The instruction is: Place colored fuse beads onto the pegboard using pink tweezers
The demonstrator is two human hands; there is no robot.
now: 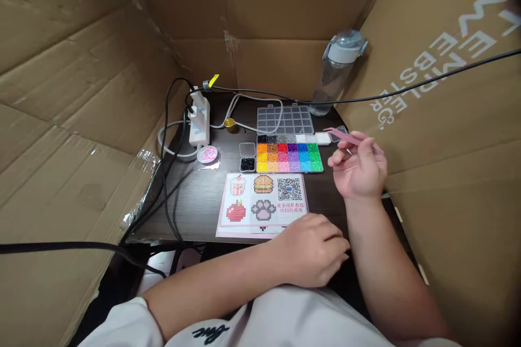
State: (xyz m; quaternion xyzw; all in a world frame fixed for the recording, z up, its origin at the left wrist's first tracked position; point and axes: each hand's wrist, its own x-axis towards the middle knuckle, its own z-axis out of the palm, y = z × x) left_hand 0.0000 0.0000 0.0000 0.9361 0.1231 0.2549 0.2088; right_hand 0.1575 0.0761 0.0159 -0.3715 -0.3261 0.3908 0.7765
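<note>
Pink tweezers [345, 136] are pinched in my raised right hand [363, 171], their bent tips pointing left above a small clear lidded box. My left hand [313, 249] rests at the table's near edge, back upward and fingers curled in; no object shows in it, though its underside is hidden. It overlaps the lower right corner of a pattern sheet [244, 230] printed with a cupcake, burger, red fruit, paw and QR code. Beyond the sheet lies a bead box [289, 153] of many colours with its clear lid [285, 120] laid back. Beside it is a small box of black beads [247, 164].
A white dish of pink beads [208, 154] sits on a clear pegboard [215, 164]. Behind are a white power strip [199, 124], a gold cup [230, 124] and a water bottle [336, 73]. A black cable [264, 92] crosses the back; cardboard walls [277, 0] enclose the dark table.
</note>
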